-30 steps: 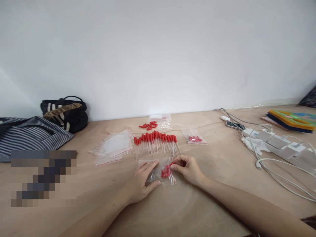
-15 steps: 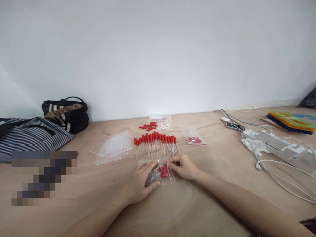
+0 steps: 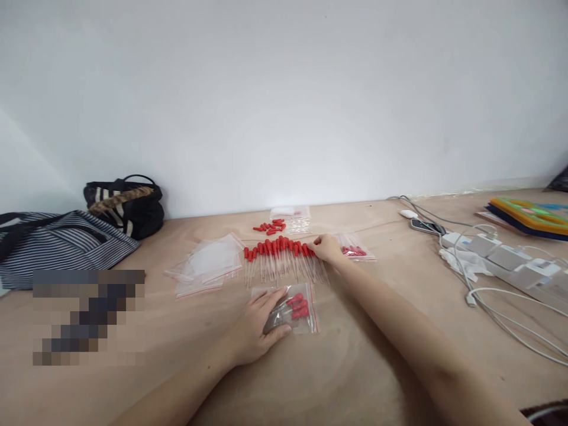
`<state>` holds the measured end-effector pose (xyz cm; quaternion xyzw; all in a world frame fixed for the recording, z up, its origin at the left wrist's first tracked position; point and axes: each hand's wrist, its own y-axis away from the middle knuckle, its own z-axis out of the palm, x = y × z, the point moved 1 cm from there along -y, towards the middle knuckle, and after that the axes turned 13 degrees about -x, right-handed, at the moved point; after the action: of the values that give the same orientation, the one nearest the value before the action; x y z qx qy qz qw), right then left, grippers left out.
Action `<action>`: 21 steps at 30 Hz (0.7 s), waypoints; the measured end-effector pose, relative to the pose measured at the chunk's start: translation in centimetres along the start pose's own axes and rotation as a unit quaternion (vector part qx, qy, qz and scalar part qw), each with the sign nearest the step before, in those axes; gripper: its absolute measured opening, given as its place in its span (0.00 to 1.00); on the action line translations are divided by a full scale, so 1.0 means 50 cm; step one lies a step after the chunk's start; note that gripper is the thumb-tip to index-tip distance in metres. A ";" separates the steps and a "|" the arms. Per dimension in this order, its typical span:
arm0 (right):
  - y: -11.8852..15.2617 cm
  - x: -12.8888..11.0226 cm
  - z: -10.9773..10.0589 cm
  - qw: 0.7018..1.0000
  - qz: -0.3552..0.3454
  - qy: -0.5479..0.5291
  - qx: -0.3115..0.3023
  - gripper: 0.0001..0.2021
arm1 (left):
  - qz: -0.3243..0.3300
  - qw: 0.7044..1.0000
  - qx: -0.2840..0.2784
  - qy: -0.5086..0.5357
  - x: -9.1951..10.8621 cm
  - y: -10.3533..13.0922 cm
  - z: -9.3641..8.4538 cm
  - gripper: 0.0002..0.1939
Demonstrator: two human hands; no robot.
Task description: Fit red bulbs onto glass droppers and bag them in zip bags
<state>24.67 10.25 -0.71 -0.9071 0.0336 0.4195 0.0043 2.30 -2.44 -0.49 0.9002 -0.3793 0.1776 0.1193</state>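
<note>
A clear zip bag (image 3: 288, 322) with several red-bulbed droppers (image 3: 300, 309) inside lies flat in front of me. My left hand (image 3: 257, 328) rests over its left part, thumb and fingers spread apart and pressing on the plastic. Behind the bag, a fanned row of glass droppers (image 3: 277, 254) has its red bulbs pointing to the wall. At the right end of this row my right hand (image 3: 327, 248) is closed in a pinch on the red bulb of a dropper; the fingertips partly cover it.
Flat zip bags (image 3: 208, 260) lie in a pile at the left. A filled bag (image 3: 357, 251) is right of the row; loose red bulbs (image 3: 270, 227) and a bag of glass tubes (image 3: 290, 213) lie behind it. A power strip (image 3: 501, 257) with cables stands right, striped fabric (image 3: 66, 248) left.
My right hand has left the edge of the zip bag and moved forward to the right end of the dropper row. My left hand has stayed on the bag.
</note>
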 end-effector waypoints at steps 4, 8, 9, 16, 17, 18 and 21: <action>0.000 0.008 -0.003 0.998 -0.007 -0.058 0.010 0.05 | -0.002 1.000 -0.004 -0.003 0.002 0.000 -0.002 0.29; 0.030 0.018 -0.029 0.988 -0.033 -0.148 0.006 0.09 | -0.001 1.000 0.000 0.002 0.002 0.000 -0.003 0.28; 0.044 0.022 -0.037 0.985 -0.040 -0.170 0.003 0.11 | 0.001 1.000 0.000 0.003 0.002 0.000 -0.004 0.29; 0.164 0.073 -0.055 0.931 -0.048 -0.361 -0.014 0.20 | -0.008 1.000 -0.007 0.010 0.000 0.000 -0.003 0.29; 0.177 0.077 -0.049 0.921 -0.041 -0.386 -0.022 0.20 | -0.007 1.000 -0.007 0.010 0.001 0.000 -0.003 0.29; 0.189 0.079 -0.042 0.913 -0.033 -0.406 -0.031 0.20 | -0.006 1.000 -0.007 0.010 0.001 0.000 -0.003 0.29; 0.217 0.072 -0.020 0.890 -0.007 -0.453 -0.046 0.20 | -0.013 1.000 -0.009 0.004 0.005 -0.001 -0.005 0.28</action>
<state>27.06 -0.84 -2.60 -0.6184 0.0025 0.7856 -0.0203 2.43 -2.49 -0.14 0.9030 -0.3690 0.1766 0.1312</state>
